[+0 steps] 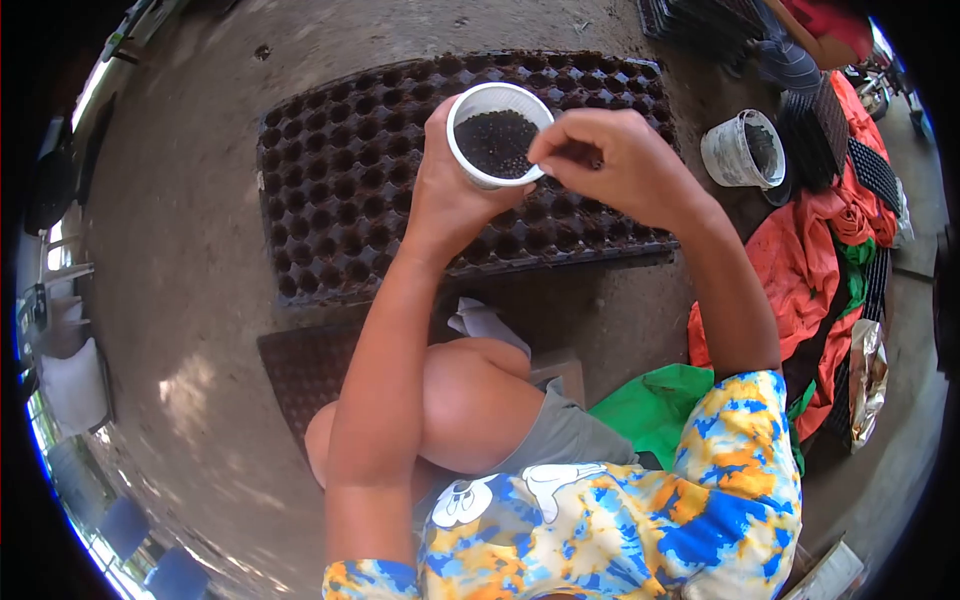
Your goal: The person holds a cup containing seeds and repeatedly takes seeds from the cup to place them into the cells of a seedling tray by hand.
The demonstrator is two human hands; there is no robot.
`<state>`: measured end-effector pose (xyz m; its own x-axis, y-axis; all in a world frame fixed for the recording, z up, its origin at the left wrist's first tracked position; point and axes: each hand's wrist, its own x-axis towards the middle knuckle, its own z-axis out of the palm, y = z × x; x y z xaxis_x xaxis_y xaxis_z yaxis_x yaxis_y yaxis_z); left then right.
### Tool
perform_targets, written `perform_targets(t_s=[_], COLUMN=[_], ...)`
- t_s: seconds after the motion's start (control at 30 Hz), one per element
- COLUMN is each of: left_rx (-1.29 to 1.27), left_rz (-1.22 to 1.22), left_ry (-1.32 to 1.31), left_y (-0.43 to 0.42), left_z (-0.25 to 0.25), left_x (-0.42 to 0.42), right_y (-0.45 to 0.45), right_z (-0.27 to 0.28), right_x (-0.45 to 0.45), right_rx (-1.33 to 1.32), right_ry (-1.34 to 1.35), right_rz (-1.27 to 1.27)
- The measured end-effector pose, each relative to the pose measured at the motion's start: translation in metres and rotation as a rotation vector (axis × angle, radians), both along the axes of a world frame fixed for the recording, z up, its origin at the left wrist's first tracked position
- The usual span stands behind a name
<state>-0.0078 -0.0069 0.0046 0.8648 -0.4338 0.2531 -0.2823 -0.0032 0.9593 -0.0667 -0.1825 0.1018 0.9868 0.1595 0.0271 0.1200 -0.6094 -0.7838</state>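
A white plastic cup (548, 110), partly filled with small dark grains that look like seeds (497, 142), is held by my left hand (445, 195), its fingers wrapped round the side. At the cup's right rim is my right hand (610, 160), thumb and fingertips pinched together. Whatever the pinch holds, if anything, is too small to make out. Below both hands lies a wide spread of black seedling trays (345, 195), their round cells holding dark soil with hollows in the middle. The hands and cup hide part of these cells.
A white bucket (728, 158) stands right of the trays, near stacked black trays (815, 130). Red sheeting (780, 265) and a green sheet (655, 400) lie at the right. Another tray (310, 375) sits by my knee. Another person (835, 35) is at top right.
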Motion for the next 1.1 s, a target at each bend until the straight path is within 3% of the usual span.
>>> perform_targets(t_s=[0.07, 0.13, 0.17, 0.27, 0.87, 1.0, 1.1], left_rx=[-0.073, -0.042, -0.049, -0.024, -0.055, 0.036, 0.091], left_rz=[0.026, 0.077, 0.079, 0.05, 0.09, 0.071, 0.031], left_ry=[-0.026, -0.06, -0.058, -0.068, -0.063, -0.088, -0.057], left_y=[0.004, 0.006, 0.006, 0.008, 0.001, 0.003, -0.001], left_z=[-0.008, -0.008, -0.006, -0.001, -0.003, -0.005, 0.002], left_x=[0.006, 0.006, 0.006, 0.005, 0.006, 0.007, 0.0], right_y=[-0.003, 0.002, 0.003, 0.007, -0.006, -0.016, -0.002], right_z=[-0.029, -0.051, -0.069, -0.088, -0.081, -0.036, -0.015], right_x=[-0.019, -0.033, -0.039, -0.049, -0.036, -0.01, 0.015], right_rx=[0.063, -0.068, -0.134, -0.223, -0.262, -0.282, -0.333], right_ry=[0.089, 0.213, 0.129, 0.221, 0.087, -0.225, -0.334], right_rz=[0.017, 0.087, 0.161, 0.119, 0.037, -0.116, 0.002])
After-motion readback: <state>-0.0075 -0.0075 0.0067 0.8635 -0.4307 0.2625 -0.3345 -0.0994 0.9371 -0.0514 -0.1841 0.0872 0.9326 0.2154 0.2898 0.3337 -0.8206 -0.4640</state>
